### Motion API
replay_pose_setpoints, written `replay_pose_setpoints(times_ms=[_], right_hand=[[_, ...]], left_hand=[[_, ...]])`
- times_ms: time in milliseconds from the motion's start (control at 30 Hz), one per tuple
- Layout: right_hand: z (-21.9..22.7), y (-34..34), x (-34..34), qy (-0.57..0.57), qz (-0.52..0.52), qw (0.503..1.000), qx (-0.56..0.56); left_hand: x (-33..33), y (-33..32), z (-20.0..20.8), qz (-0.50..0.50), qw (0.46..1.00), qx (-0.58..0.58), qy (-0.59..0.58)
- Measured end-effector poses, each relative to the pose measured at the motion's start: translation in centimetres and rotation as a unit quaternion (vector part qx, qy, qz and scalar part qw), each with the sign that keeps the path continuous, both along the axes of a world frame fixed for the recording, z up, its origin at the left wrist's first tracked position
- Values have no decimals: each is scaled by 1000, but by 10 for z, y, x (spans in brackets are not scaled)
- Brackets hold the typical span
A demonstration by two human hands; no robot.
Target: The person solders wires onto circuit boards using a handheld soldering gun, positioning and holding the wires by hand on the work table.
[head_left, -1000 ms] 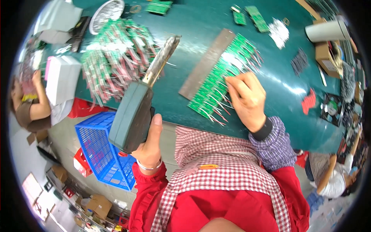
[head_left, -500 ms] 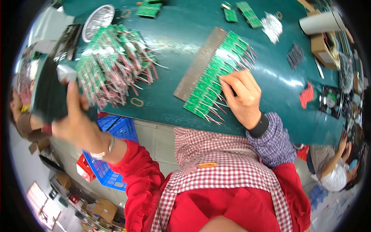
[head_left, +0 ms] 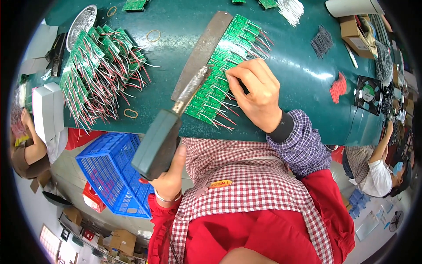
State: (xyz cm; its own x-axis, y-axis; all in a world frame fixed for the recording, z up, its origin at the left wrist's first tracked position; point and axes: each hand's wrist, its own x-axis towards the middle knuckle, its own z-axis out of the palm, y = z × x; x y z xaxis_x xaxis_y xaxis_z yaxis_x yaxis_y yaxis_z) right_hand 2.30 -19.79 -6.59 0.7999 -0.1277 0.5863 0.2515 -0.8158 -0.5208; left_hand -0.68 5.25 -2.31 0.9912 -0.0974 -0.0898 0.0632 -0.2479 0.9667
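My left hand is wrapped round the dark green handle of a soldering iron. The iron's metal tip meets the left part of a green circuit board panel, next to a flat brown metal bar. Rows of red and white wires stick out from the panel's right side. My right hand is over that edge, thumb and forefinger pinched at a thin white wire; the fingers partly hide it. A pile of wired circuit boards lies to the left on the green table.
A metal dish stands behind the pile. Rubber bands lie nearby. On the right are white wires, dark wires, red wires and a black fan. A blue crate is below the table's front edge.
My left hand has swung in from the far left with the soldering iron, bringing its tip onto the panel. My right hand stays pinched at the panel's wires. The whole view has shifted slightly.
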Motion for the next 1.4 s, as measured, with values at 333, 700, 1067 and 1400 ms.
replay_pose_setpoints(times_ms=[333, 700, 1067, 1400], right_hand=[[2, 1, 1, 4, -5, 1000, 4], [-1, -1, 1, 12, 1, 1000, 10], [2, 6, -5, 11, -2, 1000, 11], [-3, 9, -6, 13, 8, 1000, 1]], left_hand=[[0, -7, 5, -8, 997, 26, 67], [0, -3, -2, -63, 997, 46, 9], [-6, 5, 4, -4, 996, 8, 89], [-10, 6, 7, -8, 995, 16, 93]])
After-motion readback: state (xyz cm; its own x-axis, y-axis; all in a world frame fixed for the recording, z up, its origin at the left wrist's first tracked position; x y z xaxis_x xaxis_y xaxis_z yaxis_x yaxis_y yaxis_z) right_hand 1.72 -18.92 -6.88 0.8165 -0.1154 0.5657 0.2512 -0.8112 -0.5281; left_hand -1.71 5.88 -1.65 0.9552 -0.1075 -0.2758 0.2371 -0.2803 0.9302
